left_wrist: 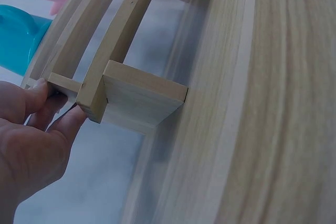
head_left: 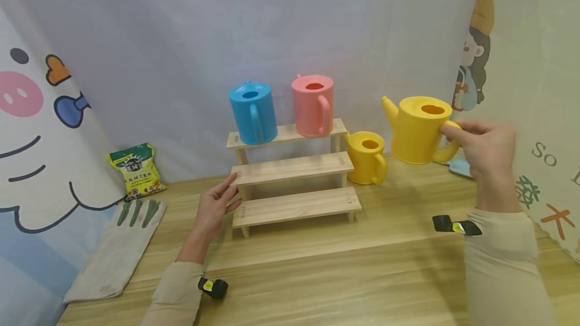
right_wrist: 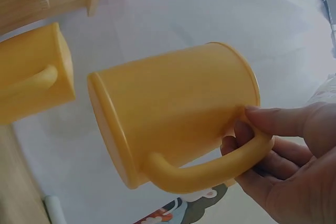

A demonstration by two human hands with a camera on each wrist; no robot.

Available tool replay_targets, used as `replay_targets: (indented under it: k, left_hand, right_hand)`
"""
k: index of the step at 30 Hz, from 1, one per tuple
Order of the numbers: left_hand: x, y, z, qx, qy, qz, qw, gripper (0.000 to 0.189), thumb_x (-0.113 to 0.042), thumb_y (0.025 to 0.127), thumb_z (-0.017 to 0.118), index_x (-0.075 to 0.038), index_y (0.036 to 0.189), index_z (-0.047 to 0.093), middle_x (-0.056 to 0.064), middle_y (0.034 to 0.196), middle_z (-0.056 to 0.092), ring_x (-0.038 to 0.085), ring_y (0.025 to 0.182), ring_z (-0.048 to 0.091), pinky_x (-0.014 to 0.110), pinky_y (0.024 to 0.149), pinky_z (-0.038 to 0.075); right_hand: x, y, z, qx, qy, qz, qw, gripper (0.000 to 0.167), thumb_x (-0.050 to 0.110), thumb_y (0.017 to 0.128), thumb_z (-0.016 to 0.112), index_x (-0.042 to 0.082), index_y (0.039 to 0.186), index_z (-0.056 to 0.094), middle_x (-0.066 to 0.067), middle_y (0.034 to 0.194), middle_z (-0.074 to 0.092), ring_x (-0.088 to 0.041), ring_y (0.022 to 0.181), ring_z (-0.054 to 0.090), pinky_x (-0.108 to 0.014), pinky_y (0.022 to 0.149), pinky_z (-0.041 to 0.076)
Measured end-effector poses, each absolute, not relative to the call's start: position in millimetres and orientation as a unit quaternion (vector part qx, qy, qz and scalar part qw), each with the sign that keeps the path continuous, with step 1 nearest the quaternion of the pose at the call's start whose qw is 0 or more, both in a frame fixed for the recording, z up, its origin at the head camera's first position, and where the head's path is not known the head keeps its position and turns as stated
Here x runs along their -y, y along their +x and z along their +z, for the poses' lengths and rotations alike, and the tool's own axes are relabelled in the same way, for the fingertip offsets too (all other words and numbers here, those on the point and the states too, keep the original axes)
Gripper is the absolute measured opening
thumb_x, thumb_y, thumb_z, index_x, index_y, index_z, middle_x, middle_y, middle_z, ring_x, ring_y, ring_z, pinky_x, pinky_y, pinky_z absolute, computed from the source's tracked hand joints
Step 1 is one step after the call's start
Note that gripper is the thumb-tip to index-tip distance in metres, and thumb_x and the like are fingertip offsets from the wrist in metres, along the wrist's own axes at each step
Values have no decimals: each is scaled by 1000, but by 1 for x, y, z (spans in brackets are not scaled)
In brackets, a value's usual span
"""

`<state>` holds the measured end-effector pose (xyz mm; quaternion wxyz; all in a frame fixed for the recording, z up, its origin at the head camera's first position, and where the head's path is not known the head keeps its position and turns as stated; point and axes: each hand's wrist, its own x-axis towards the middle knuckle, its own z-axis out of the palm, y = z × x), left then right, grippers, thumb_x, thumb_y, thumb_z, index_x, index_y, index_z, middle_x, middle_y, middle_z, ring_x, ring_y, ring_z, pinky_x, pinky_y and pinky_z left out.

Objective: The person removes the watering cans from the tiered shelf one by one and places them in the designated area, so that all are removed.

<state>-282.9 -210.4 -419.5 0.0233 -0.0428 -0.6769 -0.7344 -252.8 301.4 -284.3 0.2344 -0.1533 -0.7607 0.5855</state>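
Note:
My right hand (head_left: 489,147) grips the handle of a yellow watering can (head_left: 417,132), held up in the air with its spout to the left; the right wrist view shows thumb and fingers around the handle (right_wrist: 210,171). A second yellow watering can (head_left: 362,160) stands on the table beside the wooden three-step rack (head_left: 294,170). On the rack's top step are a blue watering can (head_left: 254,114) and a pink watering can (head_left: 312,107). At the rack's left end, my left hand (head_left: 216,205) holds the end of the middle step between thumb and fingers, as the left wrist view shows.
On the left of the table lies a pale glove (head_left: 120,250) with green-tipped fingers. Behind it a green and yellow packet (head_left: 138,171) leans against the curtain (head_left: 181,64). A light blue object (head_left: 459,167) lies partly hidden behind the right hand.

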Motion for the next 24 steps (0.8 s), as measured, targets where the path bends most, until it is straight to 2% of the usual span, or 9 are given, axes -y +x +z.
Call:
replay_targets:
  k: [3, 9, 11, 16, 20, 24]
  left_hand:
    - [211, -283, -420, 677, -44, -734, 22, 46, -7, 106, 49, -5, 152, 42, 14, 157, 35, 29, 140, 40, 34, 98, 54]
    - [211, -283, -419, 679, -49, -732, 20, 46, -8, 106, 48, -4, 152, 42, 13, 158, 33, 29, 140, 39, 35, 100, 52]
    - [211, -283, -419, 679, -50, -732, 18, 46, -8, 106, 48, -4, 152, 41, 13, 158, 32, 29, 141, 39, 35, 100, 52]
    - [211, -282, -418, 679, -48, -732, 19, 46, -8, 106, 48, -4, 152, 41, 14, 158, 33, 29, 140, 39, 35, 100, 53]
    - [210, -281, -418, 680, -44, -731, 19, 46, -7, 106, 49, -5, 152, 42, 14, 157, 34, 29, 140, 39, 34, 99, 53]
    - [210, -281, -418, 681, -43, -731, 20, 46, -7, 106, 48, -4, 152, 42, 15, 157, 34, 30, 140, 39, 34, 99, 53]
  right_hand:
    - [-306, -264, -295, 756, -161, 591, 229, 12, 27, 82, 85, 33, 74, 78, 18, 65, 65, -14, 88, 48, -17, 67, 46]
    - [-312, -280, -317, 759, -177, 591, 208, 6, 30, 84, 83, 30, 79, 79, 21, 66, 63, -11, 90, 49, -23, 77, 45]
    - [-313, -285, -325, 759, -175, 594, 201, 2, 29, 85, 82, 27, 85, 80, 21, 68, 64, -11, 87, 50, -22, 71, 47]
    - [-312, -296, -342, 750, -170, 611, 189, 22, 24, 84, 82, 13, 103, 80, 18, 73, 64, -10, 89, 53, -15, 65, 51]
    - [-308, -304, -354, 753, -186, 607, 174, 31, 26, 85, 82, 8, 109, 78, 14, 82, 62, -10, 97, 50, -19, 79, 50]
    - [-305, -309, -363, 763, -194, 595, 163, 39, 29, 86, 81, 4, 115, 75, 8, 94, 60, -11, 98, 47, -21, 81, 49]
